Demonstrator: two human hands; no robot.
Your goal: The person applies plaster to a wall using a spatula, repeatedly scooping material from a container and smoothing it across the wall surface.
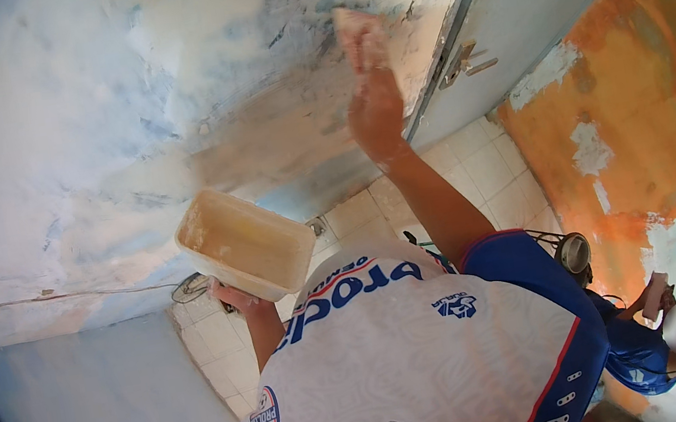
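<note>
My left hand (239, 299) grips a cream-coloured rectangular plastic tub (247, 272) by its lower side. The tub is tilted, and pale residue coats its inside. Raised at the patchy wall (117, 139), my right hand (376, 109) is closed and blurred by motion. Something pale and flat-looking (357, 32) extends beyond it toward the wall; blur hides what it is. Around that spot the wall has smeared white and beige coating with dark scuffs.
Right of the wall stands a grey door (493, 22) with a handle (461, 66). An orange wall (627, 98) with white patches lies beyond it. Another person (639, 354) at lower right holds a pale block (655, 296). Tiles (479, 159) cover the floor; a cable (79, 293) crosses the left wall.
</note>
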